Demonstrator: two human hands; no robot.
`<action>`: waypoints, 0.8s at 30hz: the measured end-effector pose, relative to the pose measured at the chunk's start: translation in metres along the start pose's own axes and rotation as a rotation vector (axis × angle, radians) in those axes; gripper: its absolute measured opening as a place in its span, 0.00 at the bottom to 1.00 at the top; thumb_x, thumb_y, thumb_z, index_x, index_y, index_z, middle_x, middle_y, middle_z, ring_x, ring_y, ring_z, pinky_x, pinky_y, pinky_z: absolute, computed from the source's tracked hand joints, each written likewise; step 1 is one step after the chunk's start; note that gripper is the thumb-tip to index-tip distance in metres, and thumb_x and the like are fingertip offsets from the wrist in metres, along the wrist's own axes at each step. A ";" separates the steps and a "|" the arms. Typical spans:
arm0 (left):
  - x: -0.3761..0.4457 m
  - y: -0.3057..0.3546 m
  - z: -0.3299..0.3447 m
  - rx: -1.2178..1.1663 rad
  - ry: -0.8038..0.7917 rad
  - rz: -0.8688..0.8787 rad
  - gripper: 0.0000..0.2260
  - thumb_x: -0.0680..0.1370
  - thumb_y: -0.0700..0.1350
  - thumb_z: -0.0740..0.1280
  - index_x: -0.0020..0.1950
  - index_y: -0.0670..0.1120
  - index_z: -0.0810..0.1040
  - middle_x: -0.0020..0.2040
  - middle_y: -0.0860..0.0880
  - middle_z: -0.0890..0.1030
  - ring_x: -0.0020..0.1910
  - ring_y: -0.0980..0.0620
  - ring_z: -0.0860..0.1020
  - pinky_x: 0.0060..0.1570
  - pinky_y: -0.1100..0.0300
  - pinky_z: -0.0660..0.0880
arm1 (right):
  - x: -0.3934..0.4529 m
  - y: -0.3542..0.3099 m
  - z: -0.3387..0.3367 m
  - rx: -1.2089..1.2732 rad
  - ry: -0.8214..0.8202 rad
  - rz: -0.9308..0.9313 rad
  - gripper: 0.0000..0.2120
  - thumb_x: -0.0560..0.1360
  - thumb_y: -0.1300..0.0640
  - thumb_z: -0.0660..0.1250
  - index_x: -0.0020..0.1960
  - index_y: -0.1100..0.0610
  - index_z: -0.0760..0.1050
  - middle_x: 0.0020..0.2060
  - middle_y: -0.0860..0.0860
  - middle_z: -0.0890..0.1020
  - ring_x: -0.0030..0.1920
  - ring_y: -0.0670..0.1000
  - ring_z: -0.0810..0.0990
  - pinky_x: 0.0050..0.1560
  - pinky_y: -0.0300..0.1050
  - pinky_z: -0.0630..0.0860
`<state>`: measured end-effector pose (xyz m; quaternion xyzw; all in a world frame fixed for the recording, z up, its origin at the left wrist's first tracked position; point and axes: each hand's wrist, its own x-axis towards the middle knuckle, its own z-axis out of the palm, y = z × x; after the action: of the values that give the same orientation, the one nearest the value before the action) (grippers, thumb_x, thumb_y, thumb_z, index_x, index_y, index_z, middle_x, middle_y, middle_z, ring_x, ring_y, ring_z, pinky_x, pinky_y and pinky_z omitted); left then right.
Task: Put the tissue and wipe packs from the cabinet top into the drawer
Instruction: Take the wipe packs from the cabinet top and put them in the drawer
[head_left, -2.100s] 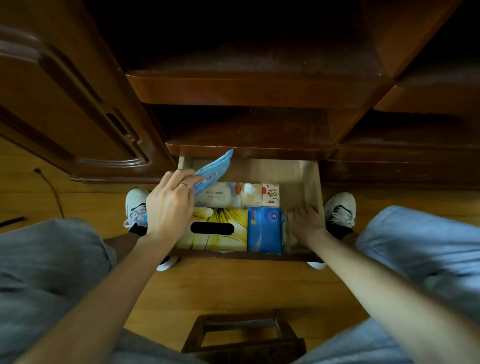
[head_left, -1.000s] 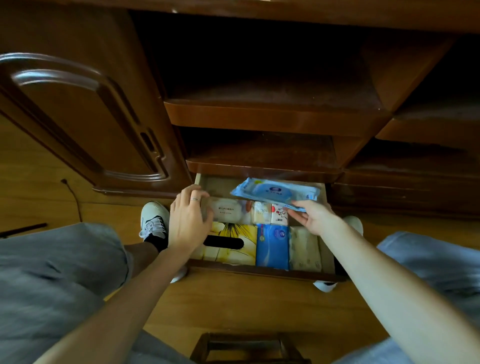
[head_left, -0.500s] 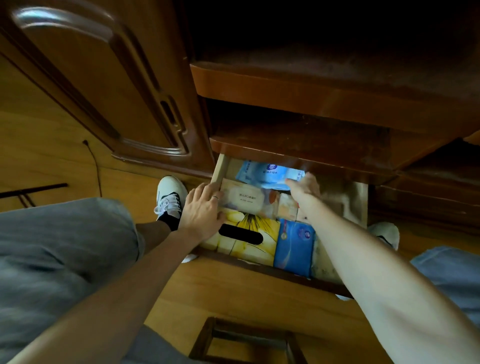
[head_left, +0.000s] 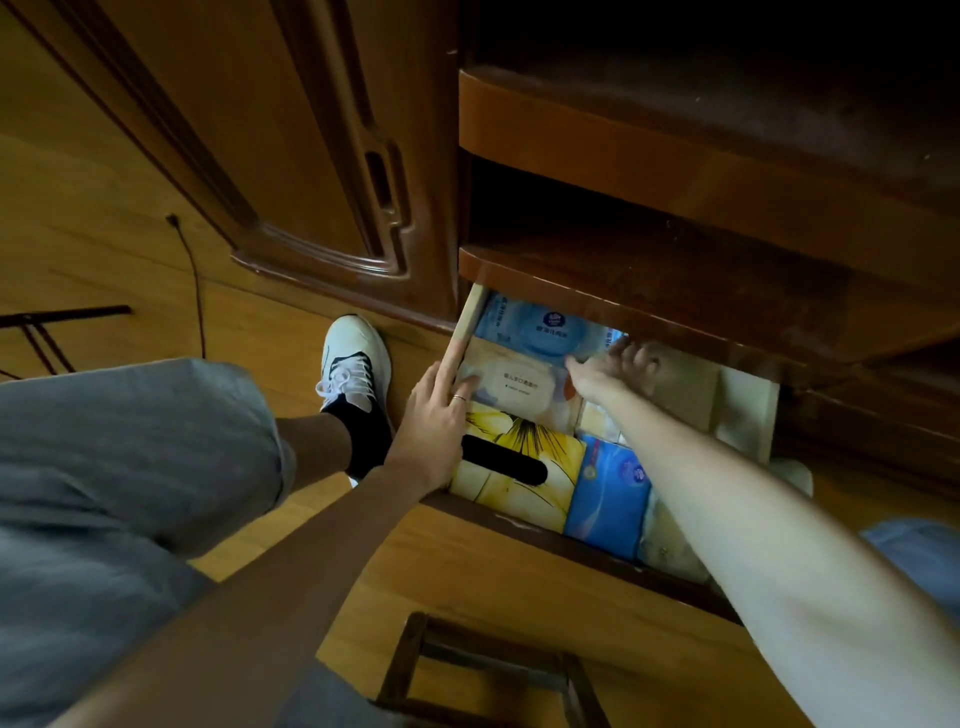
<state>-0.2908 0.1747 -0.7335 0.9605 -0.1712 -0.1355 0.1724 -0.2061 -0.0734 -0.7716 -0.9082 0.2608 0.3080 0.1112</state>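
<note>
The blue wipe pack (head_left: 540, 327) and beige wipe pack (head_left: 524, 384) bear print (too small to read).

In the open drawer (head_left: 470, 322) a tissue box (head_left: 511, 467) lay front left, with a pack (head_left: 608, 493) just to its right. Two wipe packs (head_left: 524, 384) lay behind the box, one behind the other.

Dim, warm indoor light falls from the right, brightening the right forearm (head_left: 769, 525) while the left forearm (head_left: 270, 582) sits in shade; the cabinet shelves (head_left: 701, 156) sink into near-black at far right; wide-angle distortion bends the cabinet door (head_left: 270, 156) at left; the grey trousers (head_left: 104, 467) blur softly at the near edge.
</note>
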 end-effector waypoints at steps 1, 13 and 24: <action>0.000 -0.001 0.001 0.005 0.006 -0.002 0.32 0.71 0.30 0.64 0.75 0.44 0.65 0.82 0.45 0.40 0.78 0.39 0.54 0.72 0.42 0.64 | -0.005 -0.002 0.000 -0.063 0.053 -0.093 0.39 0.82 0.35 0.54 0.84 0.57 0.48 0.83 0.57 0.51 0.82 0.60 0.50 0.79 0.59 0.50; -0.002 -0.002 0.005 0.087 -0.002 0.011 0.32 0.70 0.31 0.64 0.75 0.44 0.66 0.82 0.42 0.40 0.77 0.36 0.56 0.67 0.41 0.69 | -0.033 -0.047 0.014 -0.328 -0.092 -0.435 0.46 0.77 0.25 0.36 0.79 0.55 0.63 0.74 0.58 0.73 0.73 0.58 0.72 0.80 0.60 0.49; 0.001 -0.004 -0.005 0.109 -0.147 0.014 0.37 0.74 0.34 0.64 0.81 0.46 0.53 0.80 0.43 0.31 0.78 0.35 0.50 0.73 0.41 0.61 | -0.052 -0.035 -0.027 0.063 -0.075 -0.444 0.32 0.82 0.35 0.54 0.81 0.47 0.57 0.75 0.54 0.72 0.71 0.61 0.73 0.68 0.58 0.69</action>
<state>-0.2876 0.1790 -0.7309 0.9547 -0.1971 -0.1951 0.1076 -0.2094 -0.0326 -0.7169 -0.9272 0.0598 0.3015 0.2140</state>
